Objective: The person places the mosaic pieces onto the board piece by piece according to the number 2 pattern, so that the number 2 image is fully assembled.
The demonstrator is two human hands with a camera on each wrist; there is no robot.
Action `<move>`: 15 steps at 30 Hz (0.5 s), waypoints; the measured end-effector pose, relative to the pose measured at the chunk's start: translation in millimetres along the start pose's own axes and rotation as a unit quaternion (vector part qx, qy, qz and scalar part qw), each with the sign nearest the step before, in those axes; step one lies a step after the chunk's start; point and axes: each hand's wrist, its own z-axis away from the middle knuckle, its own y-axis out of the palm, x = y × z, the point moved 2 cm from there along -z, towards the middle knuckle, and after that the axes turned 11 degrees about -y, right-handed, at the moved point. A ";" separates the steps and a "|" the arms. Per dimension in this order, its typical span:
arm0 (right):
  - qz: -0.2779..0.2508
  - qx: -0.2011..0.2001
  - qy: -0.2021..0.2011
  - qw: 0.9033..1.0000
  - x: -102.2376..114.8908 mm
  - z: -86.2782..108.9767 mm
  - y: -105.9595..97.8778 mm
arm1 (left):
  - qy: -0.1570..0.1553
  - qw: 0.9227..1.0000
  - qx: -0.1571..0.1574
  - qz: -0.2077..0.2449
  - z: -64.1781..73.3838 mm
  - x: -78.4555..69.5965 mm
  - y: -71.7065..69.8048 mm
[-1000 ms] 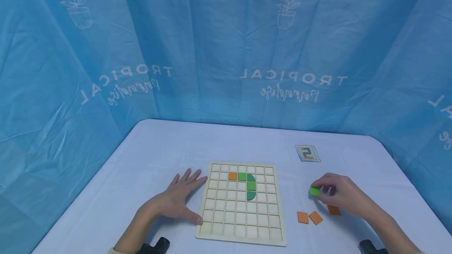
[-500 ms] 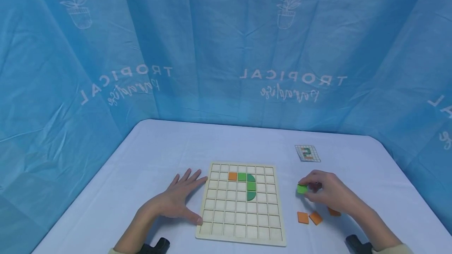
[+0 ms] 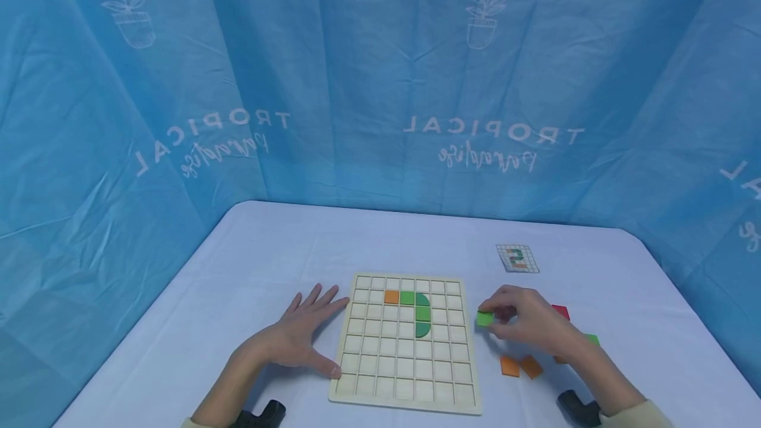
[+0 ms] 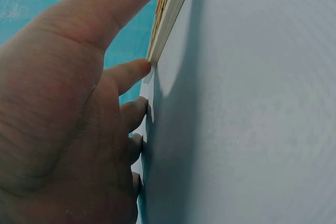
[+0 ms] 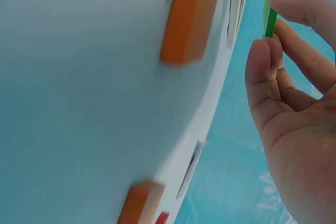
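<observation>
A light green square tile (image 3: pixel 485 318) is pinched between the thumb and fingers of my right hand (image 3: pixel 526 317), just off the right edge of a pale wooden grid board (image 3: pixel 386 349). In the right wrist view the same green tile (image 5: pixel 270 11) is seen edge-on at the fingertips, above the table. My left hand (image 3: pixel 303 335) lies with spread fingers at the board's left edge, thumb and index fingertip touching it. On the board sit an orange tile (image 3: pixel 392 296), two light green squares and two dark green rounded pieces, forming a hook shape.
Two orange tiles (image 3: pixel 509 366) lie right of the board. A red tile (image 3: pixel 561 312) and a green tile (image 3: pixel 592 339) lie partly behind the right arm, with more orange there. A small pattern card (image 3: pixel 518 259) rests farther back. A blue curtain (image 3: pixel 380 84) stands behind the table.
My right hand has carried the green tile leftward from above the loose tiles to near the board's right edge, uncovering a red and a green tile. The left hand has stayed put.
</observation>
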 end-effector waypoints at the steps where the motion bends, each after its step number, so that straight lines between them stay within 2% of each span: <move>1: -0.001 0.003 -0.003 1.000 1.7 -1.3 1.3 | 0.000 1.000 0.000 0.000 0.0 -0.1 -0.1; 5: -0.012 0.013 -0.014 1.000 7.3 -7.5 7.4 | -0.001 1.000 0.001 -0.002 -0.1 0.0 -0.5; 11: -0.027 0.026 -0.054 0.998 16.0 -17.9 16.8 | 0.001 1.000 0.001 -0.006 -0.9 1.4 0.1; 15: -0.029 0.038 -0.063 0.997 23.5 -25.0 22.6 | 0.003 1.000 0.002 -0.006 -1.4 2.1 0.7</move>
